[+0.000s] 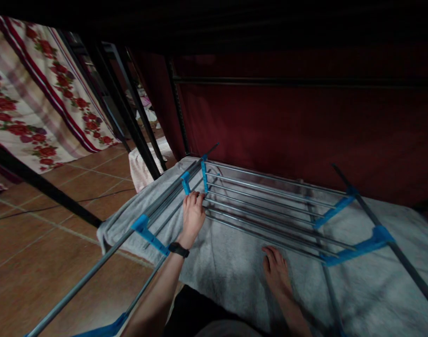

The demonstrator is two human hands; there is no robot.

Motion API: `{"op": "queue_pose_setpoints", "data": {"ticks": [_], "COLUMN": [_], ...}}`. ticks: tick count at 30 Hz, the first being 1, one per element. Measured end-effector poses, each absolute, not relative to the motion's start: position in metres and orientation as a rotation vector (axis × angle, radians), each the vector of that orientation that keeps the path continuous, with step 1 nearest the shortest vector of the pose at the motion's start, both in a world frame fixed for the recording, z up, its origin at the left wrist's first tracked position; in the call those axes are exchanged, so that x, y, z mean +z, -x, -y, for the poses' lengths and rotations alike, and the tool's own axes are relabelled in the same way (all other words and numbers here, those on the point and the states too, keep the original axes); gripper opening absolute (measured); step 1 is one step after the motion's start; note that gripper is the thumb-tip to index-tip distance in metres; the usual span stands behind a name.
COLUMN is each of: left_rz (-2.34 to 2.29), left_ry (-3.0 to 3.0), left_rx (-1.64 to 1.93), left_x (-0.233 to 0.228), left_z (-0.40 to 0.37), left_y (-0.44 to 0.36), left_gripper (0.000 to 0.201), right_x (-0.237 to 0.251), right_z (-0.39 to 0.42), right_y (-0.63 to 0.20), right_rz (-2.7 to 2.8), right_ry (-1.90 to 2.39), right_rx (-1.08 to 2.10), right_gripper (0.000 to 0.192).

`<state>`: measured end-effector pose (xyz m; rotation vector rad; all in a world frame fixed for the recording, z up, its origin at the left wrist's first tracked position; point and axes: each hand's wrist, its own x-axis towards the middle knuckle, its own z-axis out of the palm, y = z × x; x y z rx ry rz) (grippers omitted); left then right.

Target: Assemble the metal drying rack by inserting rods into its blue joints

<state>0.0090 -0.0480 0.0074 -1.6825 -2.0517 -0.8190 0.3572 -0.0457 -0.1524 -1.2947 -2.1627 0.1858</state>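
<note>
A folding drying rack with grey metal rods [266, 213] and blue plastic brackets [352, 250] stands on a bed-like surface spread with a grey cloth [228, 262]. My left hand [193, 213], with a black band on its wrist, has its fingers closed at the left end of the middle shelf. They grip the rack beside a blue end bracket [204, 175]; the exact part under the fingertips is hidden. Lower right of it, my right hand [277, 269] is just in front of the nearest shelf rod, holding nothing, with its fingers loosely bent and apart.
Black metal posts [120, 100] rise at the left, with a dark red curtain [305, 126] behind the rack. A flowered cloth [48, 93] hangs at the far left above a brown tiled floor [69, 206]. A dark overhang crosses the top.
</note>
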Motion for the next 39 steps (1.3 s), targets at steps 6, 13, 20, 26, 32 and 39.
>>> {"op": "queue_pose_setpoints", "data": {"ticks": [6, 13, 20, 26, 32, 39], "left_rz": [2.037, 1.947, 1.869, 1.828, 1.821, 1.775], "left_ry": [1.797, 1.939, 1.983, 2.034, 2.045, 2.033], "left_rx": [-0.789, -0.642, -0.549, -0.482, -0.458, -0.470], "left_x": [0.015, 0.017, 0.021, 0.021, 0.017, 0.012], "left_z": [0.043, 0.042, 0.039, 0.032, 0.026, 0.024], "left_y": [-0.016, -0.025, -0.026, -0.022, -0.018, -0.016], "left_gripper": [0.049, 0.042, 0.030, 0.032, 0.030, 0.029], "right_x": [-0.157, -0.159, -0.160, -0.159, -0.156, -0.156], "right_z": [0.045, 0.044, 0.043, 0.044, 0.044, 0.045], "right_y": [-0.359, -0.360, -0.360, -0.360, -0.360, -0.360], "right_rz": [2.183, 2.174, 2.164, 2.165, 2.169, 2.171], "right_ry": [1.308, 1.290, 1.298, 1.312, 1.304, 1.304], "right_rx": [0.193, 0.195, 0.185, 0.206, 0.197, 0.181], "right_gripper": [0.036, 0.035, 0.036, 0.037, 0.038, 0.038]}}
